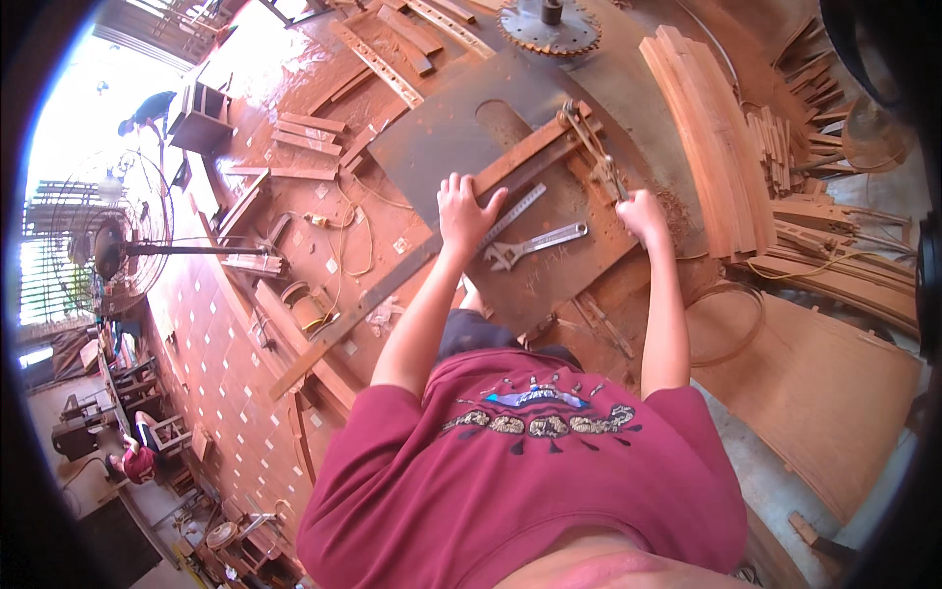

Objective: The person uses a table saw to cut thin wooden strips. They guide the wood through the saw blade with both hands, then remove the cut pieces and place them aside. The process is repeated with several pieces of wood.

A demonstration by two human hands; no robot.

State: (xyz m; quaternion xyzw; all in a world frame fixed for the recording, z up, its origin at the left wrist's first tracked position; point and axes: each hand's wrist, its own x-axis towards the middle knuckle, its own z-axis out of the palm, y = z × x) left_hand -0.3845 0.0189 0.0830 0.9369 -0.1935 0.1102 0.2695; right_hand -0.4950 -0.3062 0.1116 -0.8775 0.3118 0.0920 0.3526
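Note:
My left hand (465, 216) straddles the near end of a reddish wooden strip (535, 147), thumb on one side and fingers on the other. The strip lies along a long straight bar (392, 280) on the dark metal machine table (432, 137). My right hand (643, 217) is closed around the handle end of a metal toggle clamp (601, 162), whose far end reaches the strip's far end. Between my arms lie an adjustable wrench (540, 244) and a steel ruler (515, 213). Beyond the strip's far end is a toothed circular saw blade (535, 37).
Curved wooden planks (706, 147) are stacked to the right, above a large board (814, 383). Cut wood pieces (309, 137) and a yellow cord (363, 240) lie on the sawdust-covered floor at left. A standing fan (113, 245) is farther left; another person (137, 459) sits at lower left.

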